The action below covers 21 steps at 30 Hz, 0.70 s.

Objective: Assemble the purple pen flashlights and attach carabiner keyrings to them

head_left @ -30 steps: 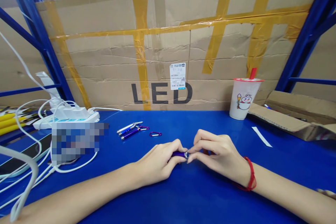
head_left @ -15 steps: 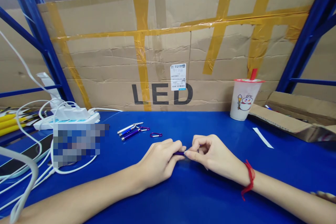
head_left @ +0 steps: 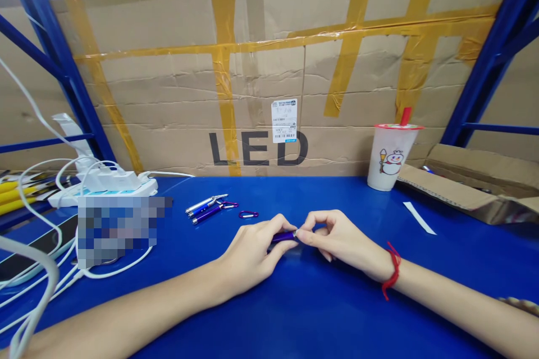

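My left hand (head_left: 252,247) is closed round a slim purple penlight (head_left: 283,236), with its body showing between thumb and forefinger. At the penlight's silvery right end, my right hand (head_left: 332,233) has thumb and forefinger pinched together. Any small part between those fingertips is hidden. Beyond my left hand, a loose purple carabiner (head_left: 248,214) lies on the table. Farther left lie similar penlights side by side: a purple one (head_left: 207,215), a blue one (head_left: 201,210) and a silver one (head_left: 200,205), with a carabiner (head_left: 229,205) at their right ends.
On the blue table (head_left: 269,314), a lidded cup (head_left: 385,160) stands near an open cardboard box (head_left: 458,188) and a white strip (head_left: 419,217). At left are a power strip (head_left: 109,182), white cables (head_left: 113,276) and a phone (head_left: 37,252). Taped cardboard (head_left: 177,101) closes the back.
My left fingers have opened up a little around the penlight, so more of its purple body shows. Both hands have risen slightly in view, and the camera has shifted a bit.
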Available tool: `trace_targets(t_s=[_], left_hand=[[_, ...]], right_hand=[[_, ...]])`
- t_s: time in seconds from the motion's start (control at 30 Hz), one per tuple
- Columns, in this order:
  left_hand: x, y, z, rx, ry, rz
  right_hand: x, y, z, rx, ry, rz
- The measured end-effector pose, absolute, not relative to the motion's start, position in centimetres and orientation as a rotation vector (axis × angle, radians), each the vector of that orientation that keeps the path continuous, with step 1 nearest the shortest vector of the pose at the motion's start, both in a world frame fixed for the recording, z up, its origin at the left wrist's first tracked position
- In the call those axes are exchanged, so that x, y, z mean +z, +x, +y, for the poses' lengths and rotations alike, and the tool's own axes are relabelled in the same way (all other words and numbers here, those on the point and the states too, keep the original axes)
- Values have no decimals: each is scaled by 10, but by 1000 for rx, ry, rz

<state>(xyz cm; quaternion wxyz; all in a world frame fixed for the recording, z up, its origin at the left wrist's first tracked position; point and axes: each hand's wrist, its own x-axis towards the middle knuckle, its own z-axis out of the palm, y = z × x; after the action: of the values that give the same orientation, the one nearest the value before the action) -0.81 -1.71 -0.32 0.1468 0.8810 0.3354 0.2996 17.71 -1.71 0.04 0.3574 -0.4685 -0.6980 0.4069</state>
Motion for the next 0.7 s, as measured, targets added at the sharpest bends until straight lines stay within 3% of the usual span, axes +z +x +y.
trace_targets(t_s=[0.7], left_hand=[[-1,-8,-6,927,2213,1266]], right_hand=[[-2,184,-7,900,-1209,-1653]])
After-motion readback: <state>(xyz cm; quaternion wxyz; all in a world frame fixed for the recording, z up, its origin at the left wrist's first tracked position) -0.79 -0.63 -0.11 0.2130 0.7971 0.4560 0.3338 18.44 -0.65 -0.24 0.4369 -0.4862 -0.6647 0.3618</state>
